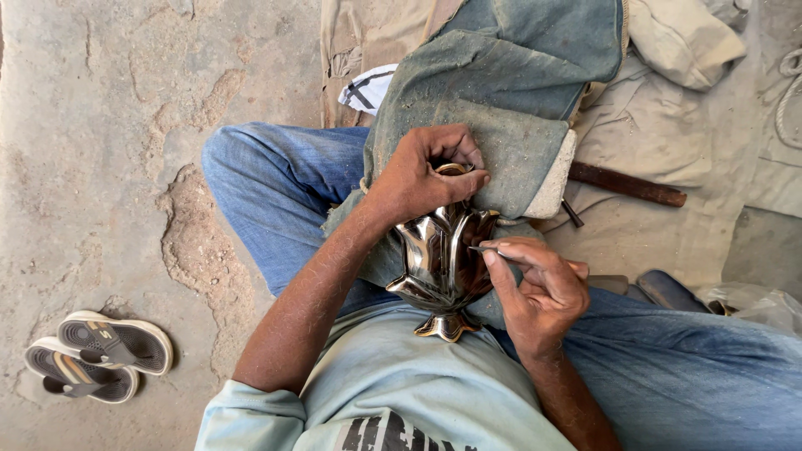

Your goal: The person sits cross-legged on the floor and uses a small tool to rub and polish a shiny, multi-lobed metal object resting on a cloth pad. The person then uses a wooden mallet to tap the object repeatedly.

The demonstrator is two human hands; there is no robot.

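Observation:
A shiny dark metal vase [440,266] with raised petal-shaped ribs lies on my lap, its flared foot against my chest and its brass-coloured mouth pointing away. My left hand [424,171] grips the vase at its neck and mouth, pressing it against a dusty blue-grey cushion [501,100]. My right hand [539,288] pinches a thin metal engraving tool [483,249] whose tip rests on the right side of the vase's body.
I sit on a cracked concrete floor [109,125] in blue jeans. A pair of grey sandals [98,355] lies at the lower left. A rusty metal bar [626,184] lies on beige cloth [668,225] to the right, with rope [785,92] at the far right edge.

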